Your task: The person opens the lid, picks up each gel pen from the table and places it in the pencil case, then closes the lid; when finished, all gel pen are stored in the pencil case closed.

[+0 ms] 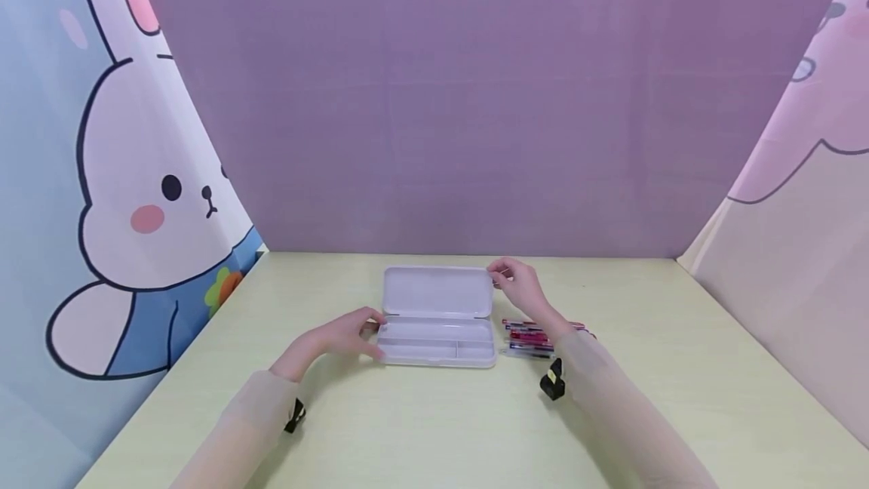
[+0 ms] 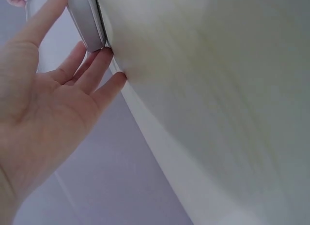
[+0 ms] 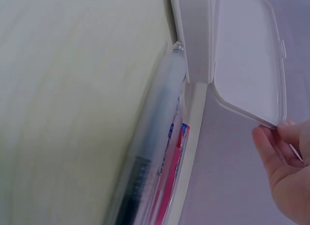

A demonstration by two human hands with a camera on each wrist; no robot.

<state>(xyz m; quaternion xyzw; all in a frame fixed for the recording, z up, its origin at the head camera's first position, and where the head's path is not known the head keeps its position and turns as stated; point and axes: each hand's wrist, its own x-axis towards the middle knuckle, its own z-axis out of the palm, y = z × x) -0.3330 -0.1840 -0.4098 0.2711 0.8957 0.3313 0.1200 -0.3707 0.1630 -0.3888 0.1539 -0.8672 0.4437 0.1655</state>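
Observation:
A white pencil case (image 1: 434, 362) lies on the table with its lid (image 1: 437, 291) raised at the back. Its tray has several compartments, and I see nothing in them. My left hand (image 1: 346, 334) holds the left end of the case, thumb at the front corner and fingers toward the hinge side. In the left wrist view, the fingers (image 2: 99, 70) touch the case's end (image 2: 87, 22). At the lid's upper right corner, my right hand (image 1: 519, 285) pinches the edge between thumb and fingers, as the right wrist view also shows.
Several pens (image 1: 532, 339) with red, blue and black parts lie just right of the case, partly under the right forearm. The pale table (image 1: 421, 429) ends at a purple backdrop (image 1: 448, 112). Printed cloths flank both sides, one with a rabbit (image 1: 149, 172).

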